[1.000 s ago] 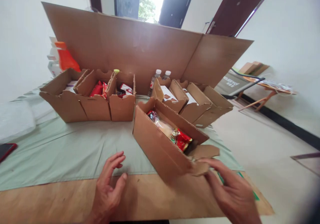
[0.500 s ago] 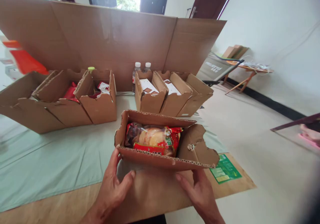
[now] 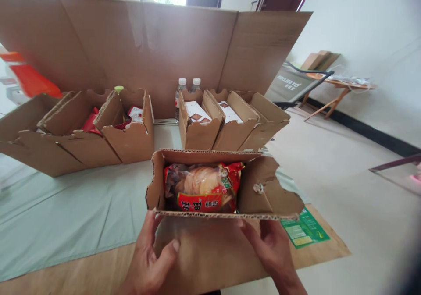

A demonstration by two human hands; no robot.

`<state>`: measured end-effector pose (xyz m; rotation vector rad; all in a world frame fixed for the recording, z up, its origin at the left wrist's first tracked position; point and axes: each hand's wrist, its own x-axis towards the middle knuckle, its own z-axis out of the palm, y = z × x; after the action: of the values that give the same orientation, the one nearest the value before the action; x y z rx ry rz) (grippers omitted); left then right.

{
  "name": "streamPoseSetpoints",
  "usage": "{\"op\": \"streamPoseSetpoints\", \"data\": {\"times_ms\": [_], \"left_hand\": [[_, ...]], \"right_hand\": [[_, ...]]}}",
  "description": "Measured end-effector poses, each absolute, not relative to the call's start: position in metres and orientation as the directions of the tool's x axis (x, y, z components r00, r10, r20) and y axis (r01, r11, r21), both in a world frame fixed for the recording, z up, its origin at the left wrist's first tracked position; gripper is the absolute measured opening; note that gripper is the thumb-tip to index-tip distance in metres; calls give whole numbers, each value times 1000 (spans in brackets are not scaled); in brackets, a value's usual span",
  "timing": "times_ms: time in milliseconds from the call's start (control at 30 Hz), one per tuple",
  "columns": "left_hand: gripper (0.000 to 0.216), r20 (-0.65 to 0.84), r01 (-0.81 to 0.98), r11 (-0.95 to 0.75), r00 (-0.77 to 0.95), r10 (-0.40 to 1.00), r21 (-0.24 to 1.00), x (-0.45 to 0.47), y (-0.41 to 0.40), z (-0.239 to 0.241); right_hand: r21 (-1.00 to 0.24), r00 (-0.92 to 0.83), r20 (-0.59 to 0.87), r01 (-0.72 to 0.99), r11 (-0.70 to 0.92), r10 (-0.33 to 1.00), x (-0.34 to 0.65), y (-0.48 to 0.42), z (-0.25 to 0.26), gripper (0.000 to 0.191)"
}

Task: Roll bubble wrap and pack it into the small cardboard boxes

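An open cardboard box (image 3: 204, 247) stands right in front of me on the table's near edge. Inside it lies a red and clear snack packet (image 3: 202, 187) showing pale round crackers. My left hand (image 3: 149, 255) grips the box's near left corner, thumb pressed on the front wall. At the near right, my right hand (image 3: 269, 249) holds the front wall with fingers curled under the torn right flap (image 3: 268, 194). Both hands are closed on the box.
Three open boxes (image 3: 75, 133) with red packets stand at the back left, three more (image 3: 230, 126) at the back middle. Two water bottles (image 3: 187, 87) stand before a tall cardboard sheet (image 3: 148, 45). A green cloth (image 3: 66, 216) covers the table. A green leaflet (image 3: 304, 229) lies right. A folding table (image 3: 338, 87) stands beyond.
The box was turned from slanting to square with me and drawn closer. My left hand, open on the table a second ago, took hold of its left corner; the right shifted to the front wall.
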<state>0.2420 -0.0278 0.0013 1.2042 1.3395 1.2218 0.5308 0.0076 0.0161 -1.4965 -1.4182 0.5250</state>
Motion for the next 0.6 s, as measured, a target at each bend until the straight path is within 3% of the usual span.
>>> {"op": "streamPoseSetpoints", "data": {"times_ms": [167, 367, 600], "left_hand": [[84, 109, -25, -108, 21, 994, 994, 253, 10, 8], [84, 36, -43, -31, 128, 991, 999, 254, 9, 7], [96, 11, 42, -24, 295, 956, 999, 270, 28, 15]], "right_hand": [[-895, 344, 327, 412, 171, 880, 537, 39, 16, 45], [-939, 273, 133, 342, 33, 953, 544, 41, 4, 45], [-915, 235, 140, 402, 35, 962, 571, 71, 14, 42]]}}
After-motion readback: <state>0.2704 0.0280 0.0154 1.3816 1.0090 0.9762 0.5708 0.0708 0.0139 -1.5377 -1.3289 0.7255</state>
